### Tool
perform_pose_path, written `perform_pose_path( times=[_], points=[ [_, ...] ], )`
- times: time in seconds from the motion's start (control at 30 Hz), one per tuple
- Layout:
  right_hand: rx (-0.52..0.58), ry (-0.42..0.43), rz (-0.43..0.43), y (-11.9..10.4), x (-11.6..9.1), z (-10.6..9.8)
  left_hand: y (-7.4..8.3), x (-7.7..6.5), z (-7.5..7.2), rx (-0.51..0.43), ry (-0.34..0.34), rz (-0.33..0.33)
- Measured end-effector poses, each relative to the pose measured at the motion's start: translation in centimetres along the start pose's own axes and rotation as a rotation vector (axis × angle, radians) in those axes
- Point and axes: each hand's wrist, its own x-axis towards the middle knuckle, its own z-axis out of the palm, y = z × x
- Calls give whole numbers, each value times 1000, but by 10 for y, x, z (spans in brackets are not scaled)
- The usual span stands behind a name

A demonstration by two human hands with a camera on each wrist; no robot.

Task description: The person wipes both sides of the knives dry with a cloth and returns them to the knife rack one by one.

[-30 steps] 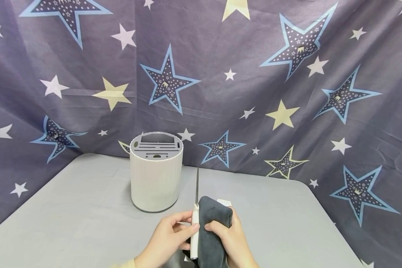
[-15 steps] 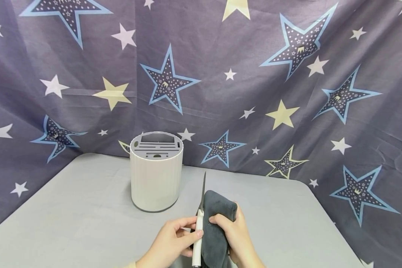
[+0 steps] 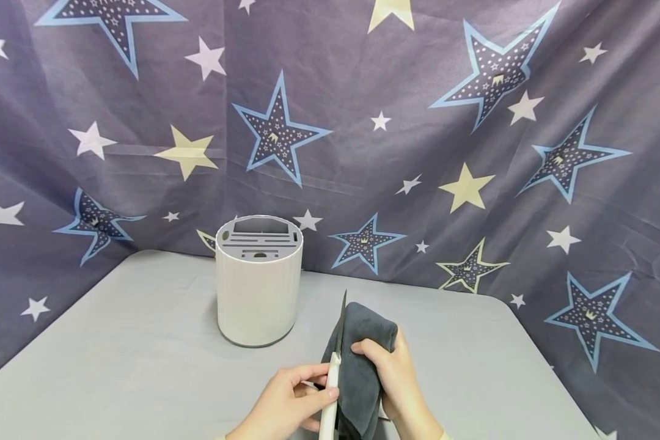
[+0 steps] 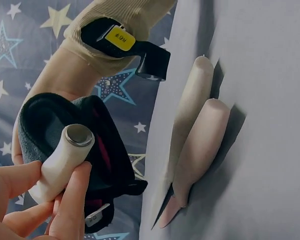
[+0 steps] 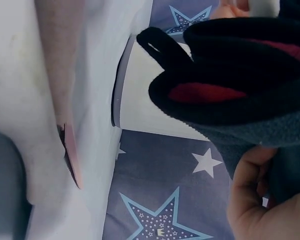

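My left hand [image 3: 286,400] pinches the white handle of a knife [image 3: 331,397], its grey blade pointing up and away. My right hand [image 3: 401,382] grips a folded dark grey cloth [image 3: 365,379] close against the blade's right side, thumb on top. Cloth also shows behind the blade on the left. In the right wrist view, the cloth [image 5: 270,117] has a black edge, a hanging loop and a red inside. The left wrist view shows the butt of the knife handle [image 4: 65,160] between my fingers.
A white round knife block [image 3: 258,299] with a slotted grey top stands behind my hands, to the left. In the left wrist view, two more knives, one with a white handle [image 4: 192,100] and one with a pinkish handle [image 4: 202,145], lie on the grey table [image 4: 270,150].
Both hands have shifted right with the knife and cloth. The cloth has slid farther up along the blade, and the knife now tilts more to the right.
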Motion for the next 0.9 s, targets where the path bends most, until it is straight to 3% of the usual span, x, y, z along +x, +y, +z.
perform_pose_path(
  times=[0.2,0.37,0.73,0.9],
  points=[
    [-8,1,9,1,0,0,-2,0,0,-11,6,-8],
    [-37,-1,4,2,-3,2,-1,0,0,-7,32,24],
    [-24,-72,27,7,-10,8,2,-1,-2,-4,148,-2],
    [-15,-100,19,9,-11,10,4,0,-3,4,173,26]
  ],
)
